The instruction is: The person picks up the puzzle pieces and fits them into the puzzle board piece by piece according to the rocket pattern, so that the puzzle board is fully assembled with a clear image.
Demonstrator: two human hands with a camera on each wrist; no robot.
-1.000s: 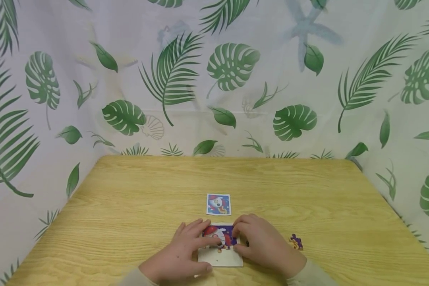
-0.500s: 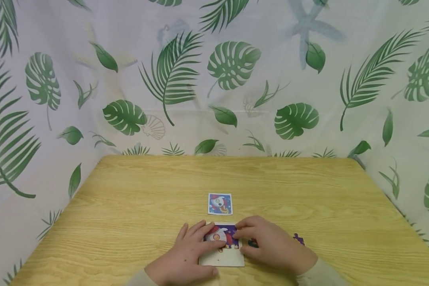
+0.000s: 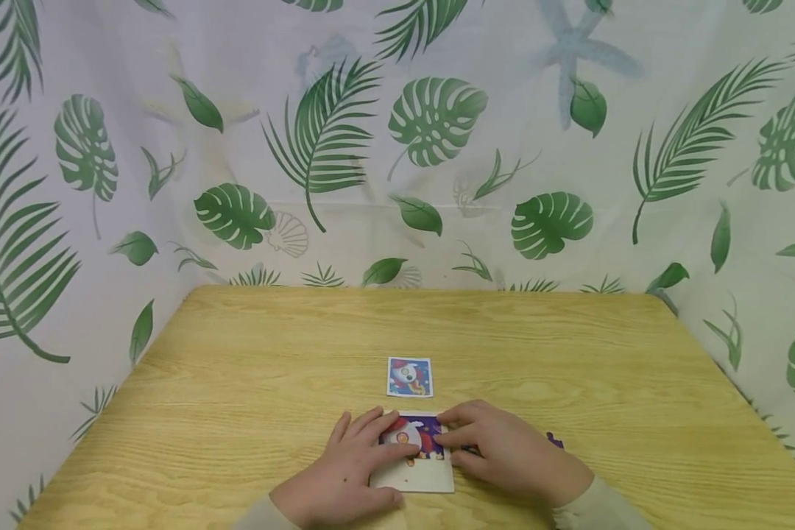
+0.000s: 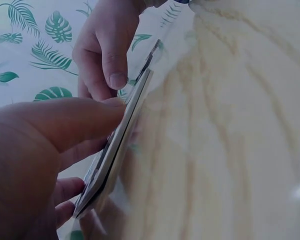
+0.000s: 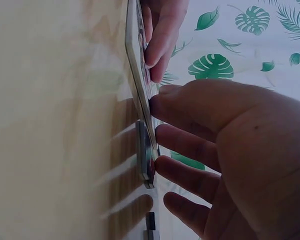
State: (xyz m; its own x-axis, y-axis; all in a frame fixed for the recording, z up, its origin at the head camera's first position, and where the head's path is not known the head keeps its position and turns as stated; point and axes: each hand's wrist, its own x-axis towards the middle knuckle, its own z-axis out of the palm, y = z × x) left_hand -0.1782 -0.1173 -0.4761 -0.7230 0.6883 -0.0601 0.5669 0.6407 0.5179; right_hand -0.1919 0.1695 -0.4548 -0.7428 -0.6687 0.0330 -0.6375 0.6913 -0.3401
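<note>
A small puzzle board (image 3: 420,480) lies on the table, its upper part filled with a red, white and purple picture and its lower part bare. Spread over the board's left side, the left hand (image 3: 347,467) rests with straight fingers on the picture. The right hand (image 3: 513,453) touches the board's right edge and the purple upper right part with its fingertips, fingers slightly bent. Beneath the right hand lies a loose puzzle piece (image 5: 145,152), seen edge-on in the right wrist view beside the board. Another purple piece (image 3: 554,440) is mostly hidden behind the right hand.
A small picture card (image 3: 409,377) with a matching design lies just beyond the board. The wooden table (image 3: 271,346) reaches back to a white curtain (image 3: 344,162) printed with green leaves.
The right hand has moved slightly right, covering more of the loose pieces. The left hand stays on the board, and the whole view has shifted a little.
</note>
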